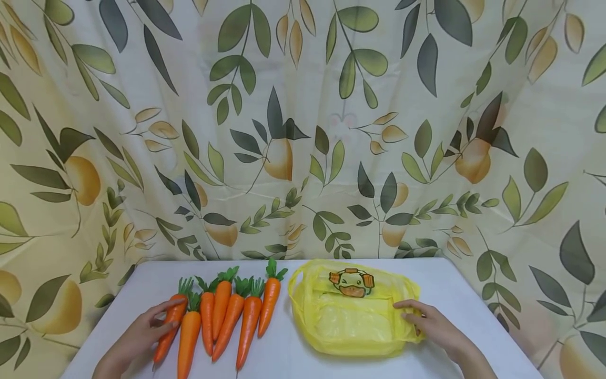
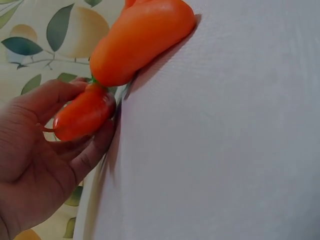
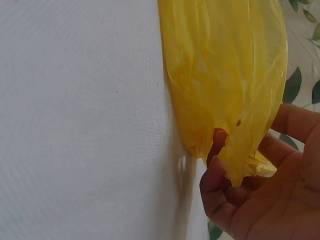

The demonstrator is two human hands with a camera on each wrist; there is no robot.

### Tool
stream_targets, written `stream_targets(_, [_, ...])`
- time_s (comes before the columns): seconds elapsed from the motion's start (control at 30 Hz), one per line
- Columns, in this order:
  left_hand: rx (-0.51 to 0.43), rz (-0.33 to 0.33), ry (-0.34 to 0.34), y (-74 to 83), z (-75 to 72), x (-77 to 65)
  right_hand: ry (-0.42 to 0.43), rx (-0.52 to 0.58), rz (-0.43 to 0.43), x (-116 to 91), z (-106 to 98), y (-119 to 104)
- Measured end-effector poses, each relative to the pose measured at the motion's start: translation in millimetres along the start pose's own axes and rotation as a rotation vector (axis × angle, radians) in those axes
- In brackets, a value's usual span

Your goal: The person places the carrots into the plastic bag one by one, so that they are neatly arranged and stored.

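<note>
My left hand (image 1: 134, 337) holds the leftmost orange carrot (image 1: 164, 345), thumb on its near side and fingers over its upper part. In the left wrist view the fingers curl round this carrot (image 2: 82, 117), and a larger orange carrot (image 2: 145, 40) lies beyond it. A yellow plastic bag (image 1: 352, 327) with a cartoon duck print lies flat on the right. At its right end my right hand (image 1: 440, 329) grips the gathered plastic. The right wrist view shows thumb and fingers pinching the crumpled edge of the bag (image 3: 220, 65).
Several more carrots with green tops, among them the rightmost carrot (image 1: 270, 305), lie side by side between the left hand and the bag. All rest on a white table (image 1: 279, 363). A leaf-patterned curtain (image 1: 303, 158) hangs behind the table and at both sides.
</note>
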State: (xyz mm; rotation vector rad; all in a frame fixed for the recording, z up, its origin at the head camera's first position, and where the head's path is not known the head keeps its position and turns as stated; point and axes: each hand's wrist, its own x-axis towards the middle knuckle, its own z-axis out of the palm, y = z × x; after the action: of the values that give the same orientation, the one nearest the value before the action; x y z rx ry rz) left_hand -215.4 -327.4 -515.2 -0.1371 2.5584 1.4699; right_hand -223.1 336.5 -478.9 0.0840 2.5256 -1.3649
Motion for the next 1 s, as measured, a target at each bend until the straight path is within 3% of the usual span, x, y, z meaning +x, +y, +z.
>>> stream_targets(0.27, [-0.103,-0.041,0.013,-4.0,-0.7,-3.1,-0.011,0.014,-0.037,-2.4,-0.8,0.3])
stream_targets(0.53, [-0.017,-0.028,0.023,-7.4,-3.3,-5.5,-0.022,0.021,-0.064,-3.2,-1.6,0.0])
stream_targets(1.0, [-0.04,-0.01,0.032,-6.0,-0.9,-2.9,0.008,0.014,-0.036,-3.9,-4.2,0.0])
